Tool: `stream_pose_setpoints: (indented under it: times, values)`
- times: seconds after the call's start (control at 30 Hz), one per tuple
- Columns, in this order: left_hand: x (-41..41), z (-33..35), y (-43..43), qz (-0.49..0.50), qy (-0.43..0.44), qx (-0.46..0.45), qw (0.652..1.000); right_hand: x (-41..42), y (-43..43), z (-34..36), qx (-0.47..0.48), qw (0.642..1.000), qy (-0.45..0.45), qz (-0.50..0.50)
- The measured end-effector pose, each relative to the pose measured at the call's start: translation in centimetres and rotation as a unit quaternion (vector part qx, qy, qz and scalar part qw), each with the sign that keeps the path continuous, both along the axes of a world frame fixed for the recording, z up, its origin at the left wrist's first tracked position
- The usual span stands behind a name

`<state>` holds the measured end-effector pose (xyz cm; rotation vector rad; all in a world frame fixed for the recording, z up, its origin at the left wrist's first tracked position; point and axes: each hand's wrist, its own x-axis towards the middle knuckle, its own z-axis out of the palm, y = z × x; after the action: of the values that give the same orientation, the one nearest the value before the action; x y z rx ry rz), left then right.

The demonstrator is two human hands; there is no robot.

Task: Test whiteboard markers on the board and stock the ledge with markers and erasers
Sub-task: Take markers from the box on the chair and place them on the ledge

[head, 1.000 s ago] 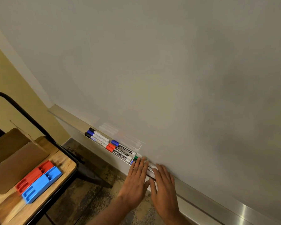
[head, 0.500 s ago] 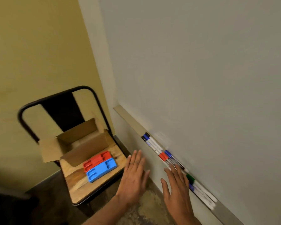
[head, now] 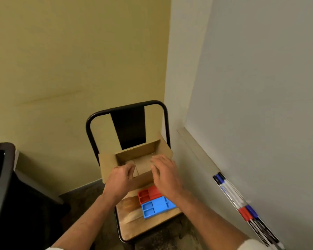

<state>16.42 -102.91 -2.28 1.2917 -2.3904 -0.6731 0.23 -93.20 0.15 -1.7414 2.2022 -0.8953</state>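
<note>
Markers [head: 242, 204] are lying in a row on the ledge [head: 197, 147] under the board [head: 260, 87]: blue, black and red caps are showing, and the row is running out of view at the lower right. That part of the stocking is judged largely done. No test strokes are showing on the visible board, so testing cannot be confirmed.

Erasers are not yet on the ledge. The red eraser [head: 148, 193] and the blue eraser [head: 155, 207] are lying side by side, touching, on the chair [head: 126, 221] seat, just in front of the open box [head: 108, 165].

Both hands are reaching over the box. The left hand [head: 121, 179] is curling its fingers at the box's front wall; whether it is gripping the card cannot be told. The right hand [head: 165, 175] is hovering with fingers loosely spread and is holding nothing. The visible box floor is showing no markers.

Judgement: the erasers are the outstanding item, along with anything the hands are hiding in the box.
</note>
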Motion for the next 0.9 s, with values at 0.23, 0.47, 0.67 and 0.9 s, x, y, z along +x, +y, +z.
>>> stream_pose_setpoints:
  times: [0.23, 0.47, 0.67, 0.9]
  values:
    - [1.5, -3.6, -2.7, -0.067, -0.067, 0.04, 0.995, -0.6, -8.9, -3.3, 0.152, 0.985, 0.063, 0.057]
    - [1.4, -5.9, -4.6, -0.059, -0.107, 0.001, 0.992, -0.1, -13.1, -7.1, 0.34, 0.929, 0.101, 0.106]
    - [0.9, -6.5, -5.6, -0.065, -0.108, -0.014, 0.992, -0.2, -15.0, -9.4, 0.408, 0.897, 0.118, 0.123]
    - [0.6, -6.7, -5.8, -0.088, -0.092, -0.022, 0.992, -0.2, -15.6, -11.0, 0.42, 0.886, 0.132, 0.146]
